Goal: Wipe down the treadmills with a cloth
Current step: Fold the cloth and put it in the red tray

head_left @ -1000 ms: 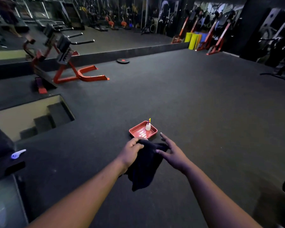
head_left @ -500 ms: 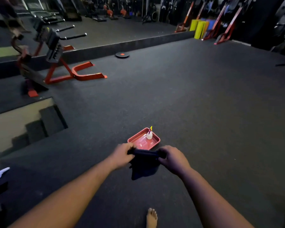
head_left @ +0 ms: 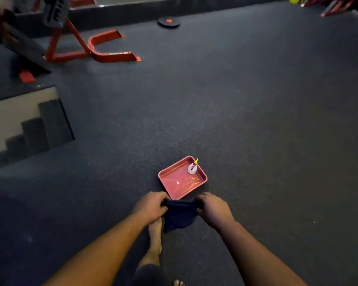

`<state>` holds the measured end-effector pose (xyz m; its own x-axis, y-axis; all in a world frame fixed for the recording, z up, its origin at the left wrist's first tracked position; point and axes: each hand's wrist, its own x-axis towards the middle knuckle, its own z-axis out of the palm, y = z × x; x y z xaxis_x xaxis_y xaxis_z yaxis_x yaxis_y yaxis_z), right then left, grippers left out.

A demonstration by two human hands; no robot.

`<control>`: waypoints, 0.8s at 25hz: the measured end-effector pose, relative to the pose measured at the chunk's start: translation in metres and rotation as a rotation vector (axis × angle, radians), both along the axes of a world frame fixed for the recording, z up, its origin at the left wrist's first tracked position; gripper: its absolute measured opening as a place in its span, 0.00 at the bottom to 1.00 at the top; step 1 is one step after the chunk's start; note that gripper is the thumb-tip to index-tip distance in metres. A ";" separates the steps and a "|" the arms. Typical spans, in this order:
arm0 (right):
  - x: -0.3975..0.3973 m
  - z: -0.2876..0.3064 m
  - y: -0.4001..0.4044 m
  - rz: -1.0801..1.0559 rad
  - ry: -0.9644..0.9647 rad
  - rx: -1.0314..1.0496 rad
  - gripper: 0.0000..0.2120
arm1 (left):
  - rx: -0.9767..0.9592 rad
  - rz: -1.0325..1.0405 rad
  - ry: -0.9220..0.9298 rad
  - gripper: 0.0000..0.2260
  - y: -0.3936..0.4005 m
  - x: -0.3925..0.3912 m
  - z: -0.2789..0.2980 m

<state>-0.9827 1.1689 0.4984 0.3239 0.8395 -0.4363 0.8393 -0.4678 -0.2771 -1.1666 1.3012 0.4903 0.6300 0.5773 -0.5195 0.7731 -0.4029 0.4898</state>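
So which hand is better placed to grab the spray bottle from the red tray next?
Probably the right hand. The spray bottle stands in the red tray's far right corner, nearer that side. Both hands grip the dark cloth; the left hand could hold it alone.

A dark navy cloth [head_left: 179,215], soft and matt, hangs in limp folds. The shallow red plastic tray [head_left: 175,188] is smooth and glossy, catching light. A small white plastic bottle [head_left: 191,168] looks smooth. The dark speckled rubber floor [head_left: 256,120] appears matt and grainy. The red painted metal bench frame [head_left: 103,52] has a slight sheen.
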 end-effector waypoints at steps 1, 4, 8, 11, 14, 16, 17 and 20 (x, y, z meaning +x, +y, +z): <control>0.014 -0.019 0.023 -0.011 0.007 -0.021 0.11 | -0.023 0.004 0.007 0.11 0.021 0.015 -0.022; 0.054 -0.075 0.088 -0.076 0.013 -0.086 0.12 | -0.073 0.010 0.039 0.12 0.083 0.058 -0.080; 0.096 -0.141 0.155 -0.175 0.038 -0.087 0.11 | -0.067 0.033 0.021 0.14 0.148 0.107 -0.145; 0.127 -0.205 0.194 -0.239 0.072 -0.038 0.11 | -0.047 0.070 -0.013 0.15 0.185 0.142 -0.207; 0.152 -0.269 0.220 -0.274 0.092 0.019 0.10 | -0.022 0.121 -0.029 0.15 0.205 0.168 -0.269; 0.162 -0.310 0.227 -0.308 0.113 0.051 0.11 | -0.035 0.159 -0.024 0.15 0.207 0.176 -0.308; 0.164 -0.334 0.227 -0.319 0.133 0.046 0.11 | -0.053 0.163 -0.008 0.15 0.205 0.177 -0.330; 0.167 -0.397 0.217 -0.396 0.219 -0.058 0.14 | -0.184 0.207 0.076 0.15 0.192 0.174 -0.384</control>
